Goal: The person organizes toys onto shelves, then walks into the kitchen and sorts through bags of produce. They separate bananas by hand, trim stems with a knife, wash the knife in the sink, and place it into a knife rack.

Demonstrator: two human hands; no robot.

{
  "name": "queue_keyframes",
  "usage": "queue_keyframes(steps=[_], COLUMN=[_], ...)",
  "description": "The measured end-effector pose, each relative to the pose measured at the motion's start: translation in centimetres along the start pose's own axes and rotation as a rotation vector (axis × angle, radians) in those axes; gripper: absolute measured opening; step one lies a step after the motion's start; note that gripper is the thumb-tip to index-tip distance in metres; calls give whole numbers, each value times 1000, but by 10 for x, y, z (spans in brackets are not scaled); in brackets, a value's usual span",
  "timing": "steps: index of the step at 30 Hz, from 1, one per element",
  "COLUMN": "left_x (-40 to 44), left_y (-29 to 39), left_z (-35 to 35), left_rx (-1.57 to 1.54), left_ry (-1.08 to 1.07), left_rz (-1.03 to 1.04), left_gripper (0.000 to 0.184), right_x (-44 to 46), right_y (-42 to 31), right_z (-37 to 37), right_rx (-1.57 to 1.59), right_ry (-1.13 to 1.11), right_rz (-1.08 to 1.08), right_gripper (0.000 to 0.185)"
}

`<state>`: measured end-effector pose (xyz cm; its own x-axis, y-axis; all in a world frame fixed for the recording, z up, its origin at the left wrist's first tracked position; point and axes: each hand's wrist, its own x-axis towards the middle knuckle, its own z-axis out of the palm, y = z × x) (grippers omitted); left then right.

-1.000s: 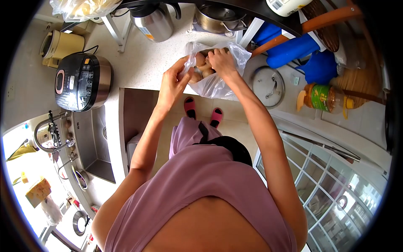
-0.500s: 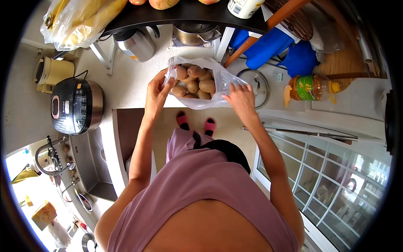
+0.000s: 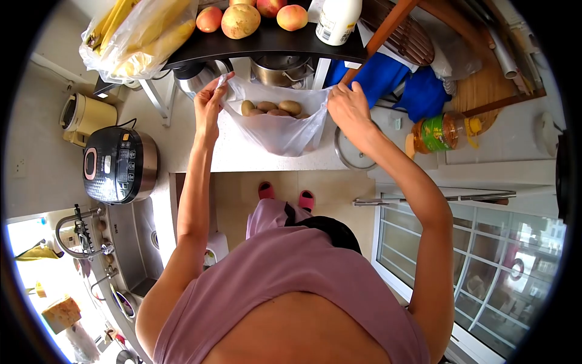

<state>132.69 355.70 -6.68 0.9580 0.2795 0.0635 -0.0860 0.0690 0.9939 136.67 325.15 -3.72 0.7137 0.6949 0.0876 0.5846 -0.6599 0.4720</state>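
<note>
A thin, whitish plastic bag [image 3: 279, 136] stretches between my two hands over the counter's front edge. Several brown, oval kiwifruit [image 3: 290, 108] show through its mouth, heaped in the bottom; the rest are hidden by the bag's front wall. My left hand [image 3: 209, 100] pinches the upper left corner of the rim, close to a steel kettle. At the opposite corner, my right hand [image 3: 350, 108] has its fingers closed on the rim, just above a round glass lid [image 3: 351, 148].
A dark shelf [image 3: 273, 48] above the counter carries bagged bananas [image 3: 139, 36], a potato-like item [image 3: 240, 21], reddish fruit [image 3: 293, 17] and a white bottle [image 3: 338, 21]. Under it is a steel pot [image 3: 276, 71]. A rice cooker [image 3: 118, 164] stands left, an oil bottle [image 3: 445, 132] right.
Both my hands have moved up and apart, pulling the bag's rim upward and wider. The bag now hangs deeper, with fewer kiwifruit showing. The whole view has shifted slightly.
</note>
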Motion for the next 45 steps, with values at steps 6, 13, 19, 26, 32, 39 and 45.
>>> queue_keyframes(steps=[6,13,19,26,32,39,45], left_x=[13,-3,-6,-4,-6,5,4], left_y=[10,-3,2,-18,-31,-33,-37], left_z=[-11,20,34,34,49,54,27], left_rx=[312,652,727,89,151,178,175], left_ry=[-95,-58,-87,-260,-350,-395,-138], left_rz=[111,410,564,239,75,78,134], left_gripper=[28,20,9,18,20,20,19], right_x=[13,4,-20,-46,-24,4,-1], right_y=[-8,-13,7,-12,-58,-76,-99], right_z=[3,7,-14,50,67,91,165], right_rx=[28,90,361,2047,2526,2081,1500], right_ry=[115,186,270,-71,6,2,56], right_rz=[37,-6,-127,160,320,272,406], right_gripper=[10,6,15,19,50,77,58])
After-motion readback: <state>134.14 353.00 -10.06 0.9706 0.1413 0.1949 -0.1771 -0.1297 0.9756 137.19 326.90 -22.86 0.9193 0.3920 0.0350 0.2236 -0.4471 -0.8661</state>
